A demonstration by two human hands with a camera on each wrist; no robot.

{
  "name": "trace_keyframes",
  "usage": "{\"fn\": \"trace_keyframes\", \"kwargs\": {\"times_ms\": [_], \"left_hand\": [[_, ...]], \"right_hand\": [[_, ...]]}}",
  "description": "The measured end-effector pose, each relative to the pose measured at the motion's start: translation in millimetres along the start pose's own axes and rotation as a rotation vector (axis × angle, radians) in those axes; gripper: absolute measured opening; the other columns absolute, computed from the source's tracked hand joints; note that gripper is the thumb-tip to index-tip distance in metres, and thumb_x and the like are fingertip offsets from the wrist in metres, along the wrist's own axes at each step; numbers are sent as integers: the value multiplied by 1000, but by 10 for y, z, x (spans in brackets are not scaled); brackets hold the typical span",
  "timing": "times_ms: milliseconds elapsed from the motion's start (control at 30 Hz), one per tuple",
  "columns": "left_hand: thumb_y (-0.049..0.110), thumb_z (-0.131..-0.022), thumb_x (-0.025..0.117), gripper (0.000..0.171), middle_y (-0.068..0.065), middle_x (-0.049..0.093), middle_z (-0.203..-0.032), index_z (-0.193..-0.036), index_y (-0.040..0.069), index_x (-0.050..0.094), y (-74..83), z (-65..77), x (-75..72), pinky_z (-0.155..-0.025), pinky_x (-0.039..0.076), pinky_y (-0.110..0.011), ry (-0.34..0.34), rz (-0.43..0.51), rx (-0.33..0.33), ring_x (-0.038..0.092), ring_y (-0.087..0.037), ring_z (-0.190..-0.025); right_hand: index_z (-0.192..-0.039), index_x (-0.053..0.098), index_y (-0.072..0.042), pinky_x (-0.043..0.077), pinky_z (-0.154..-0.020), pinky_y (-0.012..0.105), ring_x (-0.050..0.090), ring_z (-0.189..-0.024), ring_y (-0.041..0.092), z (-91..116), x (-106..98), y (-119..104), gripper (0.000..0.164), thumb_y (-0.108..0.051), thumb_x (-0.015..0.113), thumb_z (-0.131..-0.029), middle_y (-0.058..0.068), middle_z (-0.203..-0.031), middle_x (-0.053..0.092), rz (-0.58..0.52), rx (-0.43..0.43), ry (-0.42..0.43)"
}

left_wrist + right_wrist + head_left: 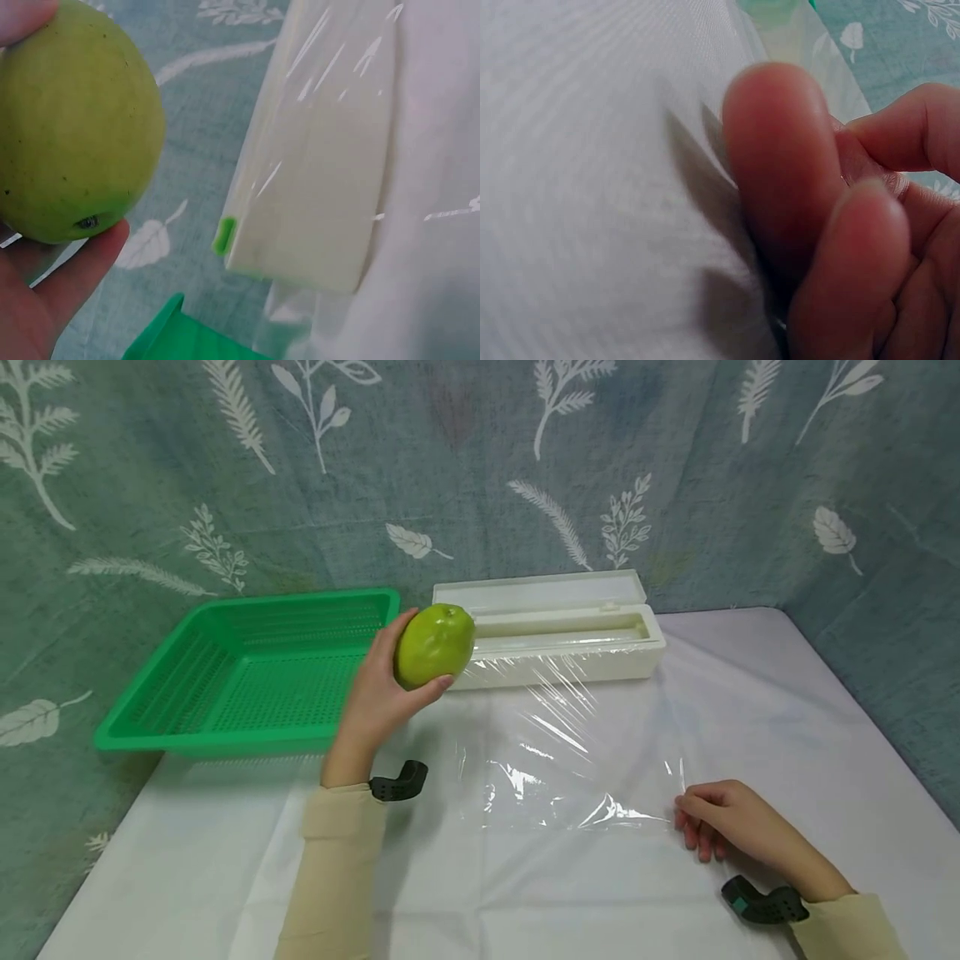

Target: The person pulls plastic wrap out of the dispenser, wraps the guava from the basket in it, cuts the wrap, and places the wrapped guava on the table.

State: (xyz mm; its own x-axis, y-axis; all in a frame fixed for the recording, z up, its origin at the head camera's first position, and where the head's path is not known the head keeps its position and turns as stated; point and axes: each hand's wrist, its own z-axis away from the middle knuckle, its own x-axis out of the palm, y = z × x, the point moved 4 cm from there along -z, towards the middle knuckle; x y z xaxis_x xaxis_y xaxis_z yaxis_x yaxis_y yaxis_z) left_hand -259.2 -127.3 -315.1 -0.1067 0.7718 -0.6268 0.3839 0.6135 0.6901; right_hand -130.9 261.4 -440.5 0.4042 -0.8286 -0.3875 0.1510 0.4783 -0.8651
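Note:
My left hand (pixel 382 693) grips a glossy green apple (pixel 435 646), raised in front of the dispenser box; in the left wrist view the apple (pixel 79 124) shows a small dark dimple. From the white cling film dispenser (pixel 562 668), its lid standing up, a clear sheet of cling film (pixel 555 760) stretches forward over the cloth. The near right corner of this film is pinched between thumb and index finger of my right hand (pixel 738 827). Close up in the right wrist view, the other fingertips (pixel 780 127) hang near the white cloth.
A green plastic basket (pixel 277 743) with perforated walls stands left of the dispenser. The table has a white cloth (pixel 600 902) over it. Behind rises a grey-green curtain (pixel 465 468) with white leaf prints. Each wrist wears a black camera mount (pixel 765 902).

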Motion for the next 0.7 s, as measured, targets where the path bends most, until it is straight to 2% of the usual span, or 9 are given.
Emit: {"fn": "trace_keyframes", "kwargs": {"times_ms": [133,300,500,700], "left_hand": [[51,-64,73,82,7,41,-126,-132,46,29,56,-23,105,-77,43,-44,-47,6,30,45,-18,-103],[55,-64,70,82,7,42,-125,-134,45,28,124,-17,253,-76,43,-42,-137,-38,76,45,-17,-101],[60,-64,67,82,10,42,-123,-134,42,29,180,29,429,-76,42,-39,-232,-78,116,46,-14,-98],[61,-66,65,81,12,40,-126,-135,40,28,282,102,655,-78,43,-37,-322,-74,170,47,-10,-98]], "right_hand": [[-80,59,0,45,-43,33,58,-51,25,13,-22,6,38,-33,46,-92,12,-65,58,7,8,5],[-79,59,-1,46,-44,34,58,-52,25,3,-21,23,37,-34,46,-92,12,-65,59,7,19,13],[-79,59,0,46,-43,33,58,-51,25,2,-3,9,38,-34,47,-92,12,-64,58,2,6,4],[-80,59,0,45,-43,33,58,-51,25,-7,13,4,37,-33,47,-92,12,-64,59,-5,11,-3]]}}
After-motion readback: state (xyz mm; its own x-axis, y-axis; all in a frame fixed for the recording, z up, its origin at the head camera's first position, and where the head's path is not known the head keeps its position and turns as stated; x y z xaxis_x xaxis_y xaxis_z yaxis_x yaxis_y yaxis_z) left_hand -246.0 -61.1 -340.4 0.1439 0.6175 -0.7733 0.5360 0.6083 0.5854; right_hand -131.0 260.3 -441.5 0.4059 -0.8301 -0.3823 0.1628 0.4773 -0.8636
